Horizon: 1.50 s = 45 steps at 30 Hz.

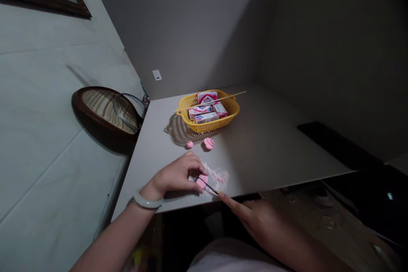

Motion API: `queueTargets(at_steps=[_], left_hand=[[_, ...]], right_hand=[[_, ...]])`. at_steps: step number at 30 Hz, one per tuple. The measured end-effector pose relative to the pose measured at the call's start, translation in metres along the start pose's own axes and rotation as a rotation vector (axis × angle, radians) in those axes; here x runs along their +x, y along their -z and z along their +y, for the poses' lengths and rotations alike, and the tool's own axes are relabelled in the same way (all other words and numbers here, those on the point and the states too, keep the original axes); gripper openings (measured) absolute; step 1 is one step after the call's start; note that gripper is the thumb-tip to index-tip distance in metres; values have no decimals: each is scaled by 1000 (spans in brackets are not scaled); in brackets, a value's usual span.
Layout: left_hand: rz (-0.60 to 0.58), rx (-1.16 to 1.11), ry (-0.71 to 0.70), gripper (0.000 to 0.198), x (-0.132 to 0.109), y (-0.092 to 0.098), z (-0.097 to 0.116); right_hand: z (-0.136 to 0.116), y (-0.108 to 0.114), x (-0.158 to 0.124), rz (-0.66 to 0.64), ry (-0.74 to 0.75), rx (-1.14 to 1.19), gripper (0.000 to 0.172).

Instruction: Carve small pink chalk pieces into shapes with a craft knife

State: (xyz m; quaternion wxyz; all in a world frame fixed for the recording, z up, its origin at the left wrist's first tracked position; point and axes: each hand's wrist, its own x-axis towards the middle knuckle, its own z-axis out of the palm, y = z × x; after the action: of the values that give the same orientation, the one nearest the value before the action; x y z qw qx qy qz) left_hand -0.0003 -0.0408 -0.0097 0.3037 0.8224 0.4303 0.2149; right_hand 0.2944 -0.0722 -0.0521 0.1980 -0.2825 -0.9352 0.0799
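My left hand [177,175], with a pale bangle on the wrist, rests on the grey table [261,144] near its front edge, fingers pressed down on a clear plastic sheet [219,177] that carries a small pink clay piece [202,181]. My right hand [255,216] reaches in from below the edge and pinches a thin dark stick [208,185] whose tip touches the pink piece. Two more pink clay bits [208,143] lie farther back on the table.
A yellow plastic basket [191,122] with several small pink boxes and a long wooden skewer [232,95] across it stands mid-table. A round woven tray [105,110] and a glass lid lean against the left wall. A dark object [334,144] lies at the right.
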Motion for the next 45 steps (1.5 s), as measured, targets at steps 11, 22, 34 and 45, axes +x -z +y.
queueTargets(at_steps=[11,22,34,45], left_hand=[[4,34,6,33,0,0,0],[8,31,27,37,0,0,-1],[-5,29,9,35,-1,0,0],[0,6,35,35,-2,0,0]], right_hand=[[2,-11,14,-159,23,-86,74],[2,-8,11,-108,37,-60,73],[-1,-14,8,-188,32,-107,82],[3,-9,-2,-153,1,-20,88]])
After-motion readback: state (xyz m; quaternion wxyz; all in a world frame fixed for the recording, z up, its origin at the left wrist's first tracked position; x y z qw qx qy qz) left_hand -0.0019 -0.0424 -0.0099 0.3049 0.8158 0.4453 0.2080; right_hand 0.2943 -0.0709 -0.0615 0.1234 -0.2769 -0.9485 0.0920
